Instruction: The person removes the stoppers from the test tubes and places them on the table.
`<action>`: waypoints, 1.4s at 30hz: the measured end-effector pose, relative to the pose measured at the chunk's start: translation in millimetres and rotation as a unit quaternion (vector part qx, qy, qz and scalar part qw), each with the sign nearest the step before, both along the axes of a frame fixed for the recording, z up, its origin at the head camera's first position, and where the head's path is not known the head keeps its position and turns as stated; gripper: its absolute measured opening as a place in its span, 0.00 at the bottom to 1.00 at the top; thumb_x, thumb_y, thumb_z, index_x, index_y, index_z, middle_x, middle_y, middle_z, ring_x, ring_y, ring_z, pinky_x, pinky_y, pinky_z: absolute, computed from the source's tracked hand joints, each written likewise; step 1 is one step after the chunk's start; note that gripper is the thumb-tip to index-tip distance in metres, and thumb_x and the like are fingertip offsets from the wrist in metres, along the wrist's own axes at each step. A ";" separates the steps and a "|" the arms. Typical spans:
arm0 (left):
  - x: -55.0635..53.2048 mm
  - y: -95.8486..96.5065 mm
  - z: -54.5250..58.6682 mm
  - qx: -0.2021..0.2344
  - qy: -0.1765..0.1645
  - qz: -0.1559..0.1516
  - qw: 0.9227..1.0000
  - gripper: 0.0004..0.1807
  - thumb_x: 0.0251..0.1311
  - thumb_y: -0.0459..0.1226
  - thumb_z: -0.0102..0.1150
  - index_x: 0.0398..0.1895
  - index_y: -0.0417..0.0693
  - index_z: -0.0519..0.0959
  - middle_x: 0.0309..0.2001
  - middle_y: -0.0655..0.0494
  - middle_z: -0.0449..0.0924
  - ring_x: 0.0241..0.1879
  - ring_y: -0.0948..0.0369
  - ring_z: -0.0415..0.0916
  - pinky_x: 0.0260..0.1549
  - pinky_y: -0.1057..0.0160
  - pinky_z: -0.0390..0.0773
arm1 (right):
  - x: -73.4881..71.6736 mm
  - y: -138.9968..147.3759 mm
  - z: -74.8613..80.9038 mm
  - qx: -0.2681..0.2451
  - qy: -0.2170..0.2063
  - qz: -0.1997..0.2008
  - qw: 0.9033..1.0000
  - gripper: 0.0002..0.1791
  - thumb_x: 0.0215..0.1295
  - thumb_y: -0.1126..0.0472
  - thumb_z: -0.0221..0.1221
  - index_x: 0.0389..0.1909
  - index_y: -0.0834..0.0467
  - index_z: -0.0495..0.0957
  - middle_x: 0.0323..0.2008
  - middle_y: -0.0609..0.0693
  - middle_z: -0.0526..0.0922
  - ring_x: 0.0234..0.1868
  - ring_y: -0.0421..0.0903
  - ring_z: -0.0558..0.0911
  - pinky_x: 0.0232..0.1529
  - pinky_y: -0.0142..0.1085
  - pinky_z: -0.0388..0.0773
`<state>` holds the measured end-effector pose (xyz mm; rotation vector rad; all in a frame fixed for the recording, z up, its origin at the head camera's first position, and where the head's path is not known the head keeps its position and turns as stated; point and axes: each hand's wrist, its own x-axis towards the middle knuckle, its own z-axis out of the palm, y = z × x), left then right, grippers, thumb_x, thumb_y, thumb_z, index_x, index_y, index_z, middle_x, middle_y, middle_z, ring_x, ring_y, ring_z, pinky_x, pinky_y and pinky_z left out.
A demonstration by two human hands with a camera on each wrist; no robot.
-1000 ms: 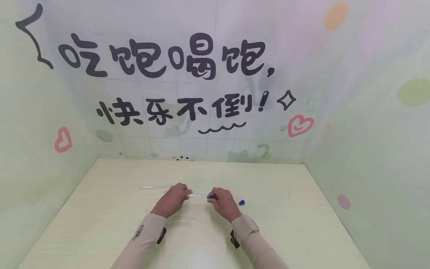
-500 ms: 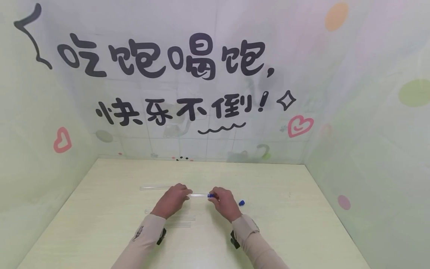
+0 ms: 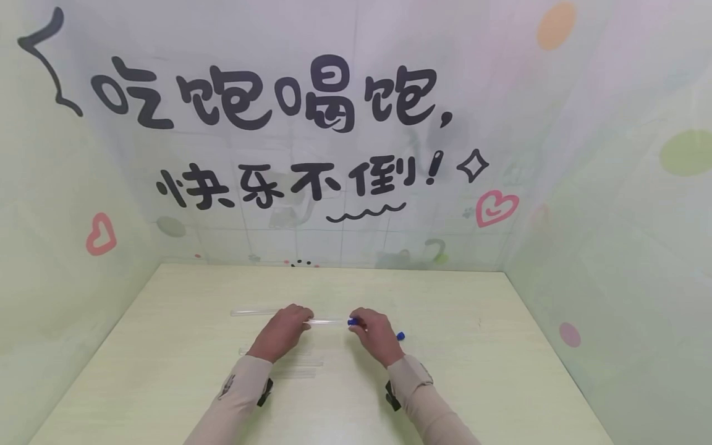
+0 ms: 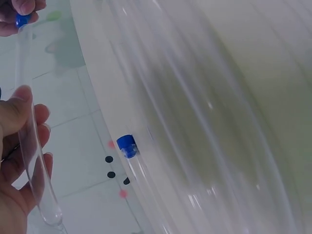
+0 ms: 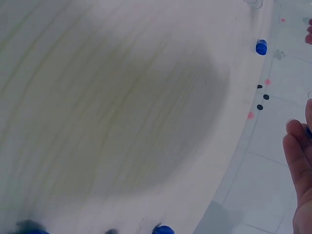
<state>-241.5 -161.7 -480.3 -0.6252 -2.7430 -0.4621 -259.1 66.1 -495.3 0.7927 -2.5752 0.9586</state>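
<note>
In the head view my left hand [image 3: 283,334] holds a clear test tube [image 3: 325,321] level above the table. The left wrist view shows the thumb and curled fingers around this tube, its rounded end [image 4: 51,214] sticking out below them. My right hand [image 3: 378,334] pinches a small blue stopper [image 3: 353,321] by the tube's mouth, with a slight gap between the two in the head view. Only part of the right hand [image 5: 302,165] shows at the edge of the right wrist view.
Behind the left hand lies another test tube [image 3: 256,313], its blue stopper [image 4: 127,146] visible in the left wrist view. Several clear tubes [image 3: 295,373] lie near the left forearm. A loose blue stopper [image 3: 400,336] is beside the right hand. Printed walls [image 3: 356,247] enclose the table [image 3: 473,383].
The right hand has drawn slightly away from the left, and the blue stopper now sits just off the tube's mouth; before, it was at the tube's end.
</note>
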 end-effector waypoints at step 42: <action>-12.8 -48.3 -26.9 -0.047 -0.020 0.082 0.995 0.07 0.48 0.31 0.68 0.33 0.47 0.84 0.31 0.54 0.81 0.34 0.54 0.77 0.30 0.56 0.75 | -31.8 79.6 -11.9 0.086 -0.074 -0.144 0.983 0.07 0.56 0.65 0.65 0.36 0.60 0.84 0.34 0.51 0.84 0.34 0.45 0.81 0.38 0.39 0.79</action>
